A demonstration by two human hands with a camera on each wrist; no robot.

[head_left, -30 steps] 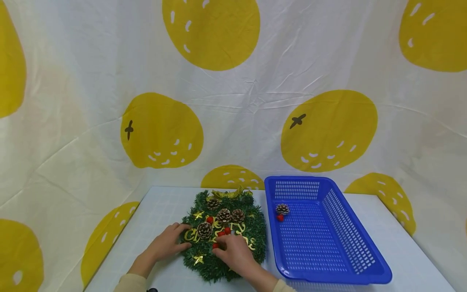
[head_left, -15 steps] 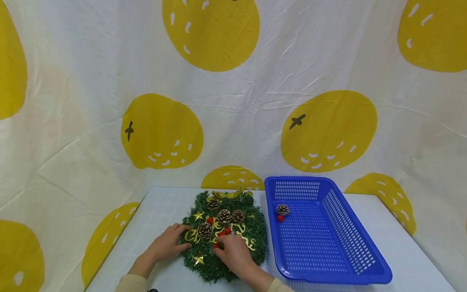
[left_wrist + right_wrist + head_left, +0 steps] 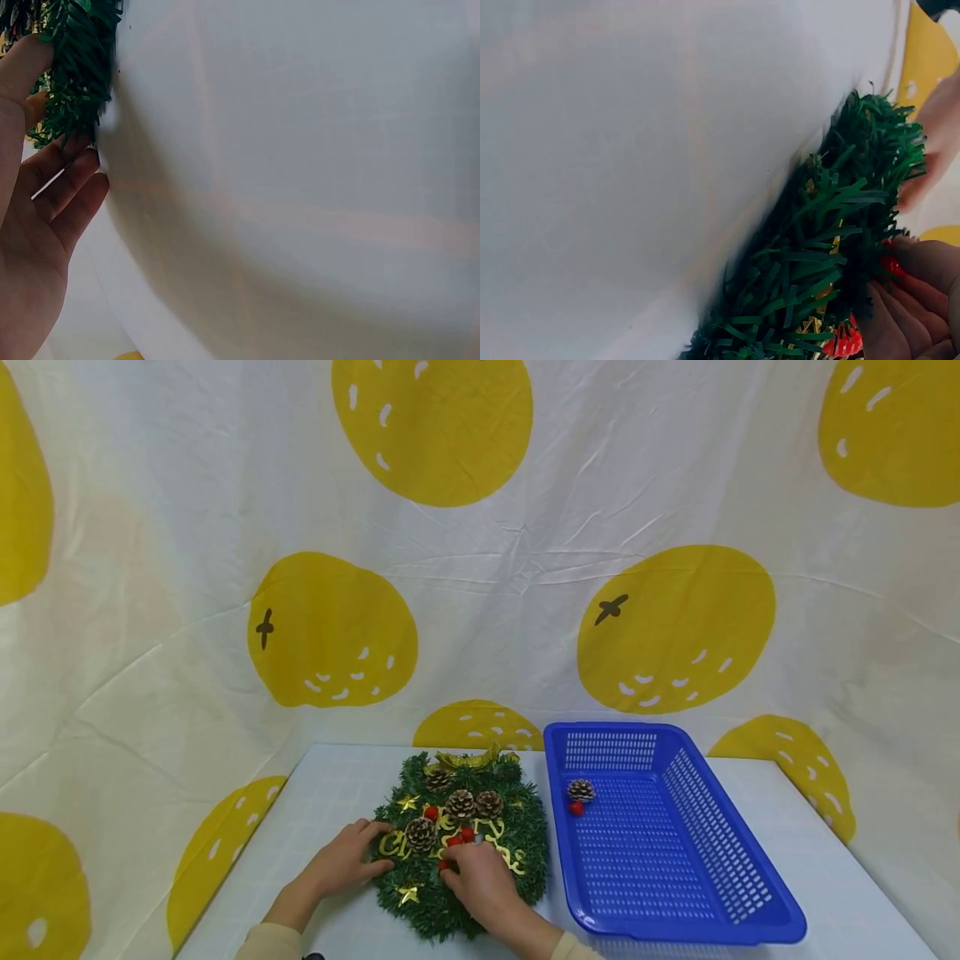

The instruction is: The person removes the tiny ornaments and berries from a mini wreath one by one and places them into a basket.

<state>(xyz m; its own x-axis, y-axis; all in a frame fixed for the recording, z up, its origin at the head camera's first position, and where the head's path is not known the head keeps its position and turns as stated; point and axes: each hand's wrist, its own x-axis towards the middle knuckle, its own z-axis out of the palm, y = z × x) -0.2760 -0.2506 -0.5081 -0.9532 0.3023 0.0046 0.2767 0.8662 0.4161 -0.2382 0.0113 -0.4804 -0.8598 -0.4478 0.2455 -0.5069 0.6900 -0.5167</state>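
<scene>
A green tinsel Christmas wreath [image 3: 438,914] lies on the white table, with pinecones [image 3: 461,803], red berries [image 3: 467,834], gold stars [image 3: 408,894], gold lettering and a gold ribbon at its far end. My left hand [image 3: 347,858] holds its left edge; in the left wrist view the thumb is over the tinsel and the other fingers are at its side. Over the wreath's middle, my right hand [image 3: 483,881] pinches a red berry [image 3: 891,265] down among the tinsel, the hand hiding part of the lettering.
To the right of the wreath stands a blue plastic basket [image 3: 678,935] with slotted sides. One pinecone [image 3: 581,790] and one red berry [image 3: 576,808] lie in its left part. A white cloth [image 3: 480,635] with yellow fruit prints hangs behind the table.
Hardly anything differs. My right hand has shifted very slightly over the same spot; the left hand, wreath and basket stay put.
</scene>
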